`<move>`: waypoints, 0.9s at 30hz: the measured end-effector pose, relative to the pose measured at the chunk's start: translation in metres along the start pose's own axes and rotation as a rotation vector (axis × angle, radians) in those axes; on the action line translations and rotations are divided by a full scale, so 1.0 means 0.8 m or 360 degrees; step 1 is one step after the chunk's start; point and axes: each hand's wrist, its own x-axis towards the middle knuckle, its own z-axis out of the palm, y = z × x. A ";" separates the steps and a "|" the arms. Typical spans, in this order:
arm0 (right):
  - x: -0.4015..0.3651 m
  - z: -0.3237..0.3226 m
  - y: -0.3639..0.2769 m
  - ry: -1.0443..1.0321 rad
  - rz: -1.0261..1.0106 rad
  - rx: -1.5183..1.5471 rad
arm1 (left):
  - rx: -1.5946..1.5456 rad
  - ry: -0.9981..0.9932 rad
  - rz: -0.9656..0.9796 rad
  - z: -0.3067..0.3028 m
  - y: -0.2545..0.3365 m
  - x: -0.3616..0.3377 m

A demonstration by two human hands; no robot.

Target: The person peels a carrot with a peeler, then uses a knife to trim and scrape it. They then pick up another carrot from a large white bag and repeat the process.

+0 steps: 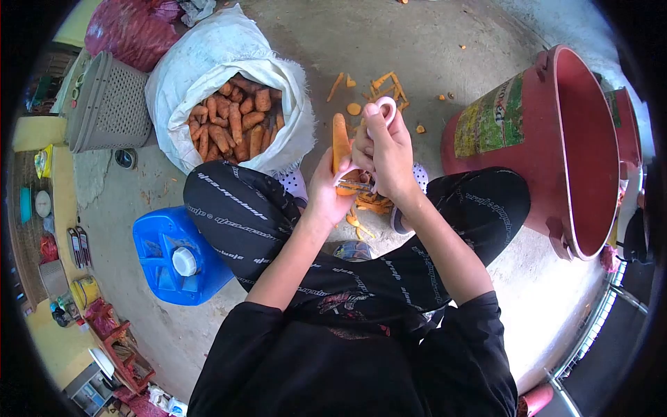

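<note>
My left hand (328,187) is closed round an orange carrot (340,139), whose long end points away from me. In my right hand (386,154) is a peeler with a pale pinkish handle (387,108); the handle's looped end sticks out above my fingers. The peeler's blade (354,185) lies across the lower part of the carrot, close to my left fingers. Whether it touches the carrot is hard to make out. Orange peelings (375,203) lie on the floor beneath my hands, between my feet.
A white sack (219,62) full of carrots (236,121) stands ahead on the left. Nearer is a blue jerrycan (184,254) with a white cap. A large red bucket (507,132) stands at the right. More peelings (389,87) are scattered on the concrete floor (417,42).
</note>
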 end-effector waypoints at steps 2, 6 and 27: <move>0.001 -0.002 0.001 0.0003 -0.0010 -0.0011 | 0.0021 0.0004 0.0005 -0.006 -0.002 0.004; 0.004 -0.004 0.002 -0.0007 -0.0012 -0.0021 | -0.0089 -0.0164 0.0033 -0.025 -0.011 0.008; 0.098 -0.043 0.004 0.0124 -0.0105 -0.0185 | 0.0119 0.0156 -0.0122 -0.016 -0.029 -0.009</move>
